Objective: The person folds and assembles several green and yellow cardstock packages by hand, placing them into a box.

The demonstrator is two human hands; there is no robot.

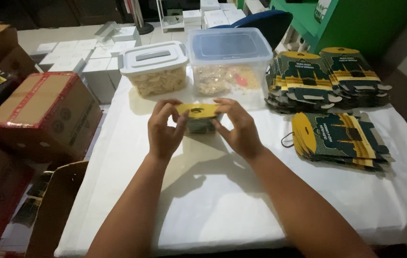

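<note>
Both hands hold a small dark green paper box with a yellow rounded top flap (197, 112) just above the white-covered table (222, 191). My left hand (164, 129) grips its left side, thumb and fingers pinching the flap. My right hand (238, 126) grips the right side, fingers curled over the top edge. Much of the box body is hidden behind my fingers.
Two clear plastic tubs stand behind the hands: a grey-lidded one (154, 67) and a larger one (229, 59), both with pale contents. Stacks of flat green and yellow box blanks (325, 79) (339, 138) lie right. Cardboard cartons (41, 114) sit left, white boxes (84, 52) beyond.
</note>
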